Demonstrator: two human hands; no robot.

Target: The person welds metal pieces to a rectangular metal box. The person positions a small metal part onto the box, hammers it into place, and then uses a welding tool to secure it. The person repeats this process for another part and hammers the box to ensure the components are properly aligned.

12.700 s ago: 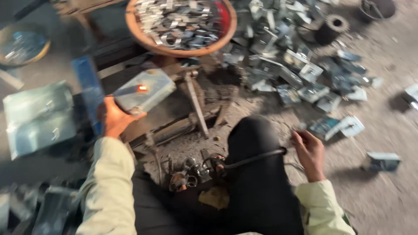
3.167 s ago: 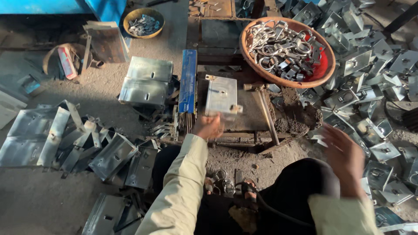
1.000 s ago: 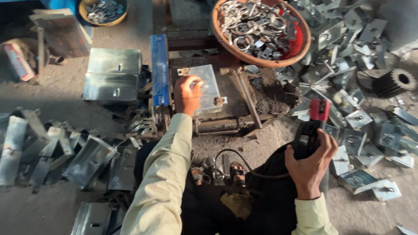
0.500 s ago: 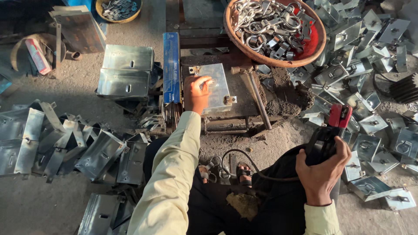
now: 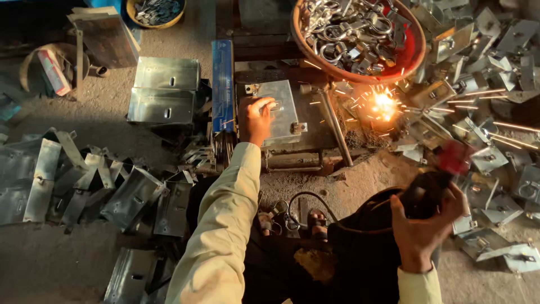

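There is only the head view, looking down from above.

In the middle of the frame, the left hand [image 5: 256, 115] lies on top of a shiny metal plate [image 5: 279, 104]. Its fingers are a bit apart and bent down onto the plate, pressing on it, not wrapped around it. The plate sits on a dark work block, just right of a long blue box [image 5: 223, 84] with thin rods poking out of its end.

At the lower right, the right hand [image 5: 422, 231] has its fingers closed tight around a black tool [image 5: 436, 180] with a red tip. The tool is blurry. A black cable runs from it toward the lap.

Bright sparks [image 5: 382, 104] fly at the upper right of the middle, near the plate's right side and under a red bowl [image 5: 413, 62] full of metal rings. A thin steel bar [image 5: 336, 132] leans between the plate and the sparks.

Bent metal pieces [image 5: 129, 194] lie in heaps at the left and the far right.

This looks like welding, with the spark just struck. A next move would need the plate held flat and the tool tip placed with care.
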